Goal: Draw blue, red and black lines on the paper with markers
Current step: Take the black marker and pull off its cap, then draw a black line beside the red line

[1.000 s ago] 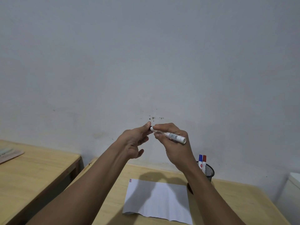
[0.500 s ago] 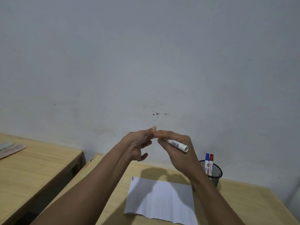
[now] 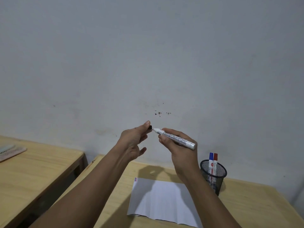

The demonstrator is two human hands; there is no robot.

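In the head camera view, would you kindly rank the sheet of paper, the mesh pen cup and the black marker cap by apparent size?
1. Sheet of paper, clearly largest.
2. Mesh pen cup.
3. Black marker cap, smallest, mostly hidden by the left hand, though nearer the camera.

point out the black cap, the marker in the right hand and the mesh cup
black cap (image 3: 150, 127), head view, on its exposed end
marker (image 3: 175, 139), head view, mid barrel on the lettering
mesh cup (image 3: 220, 181), head view, front wall

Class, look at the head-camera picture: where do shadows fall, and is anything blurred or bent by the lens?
Head view: the hands' shadow falls across the paper and the table; the marker is sharp enough to read its label; the left table's edge splays outward, wide-angle stretch; light is dim and even, without glare.
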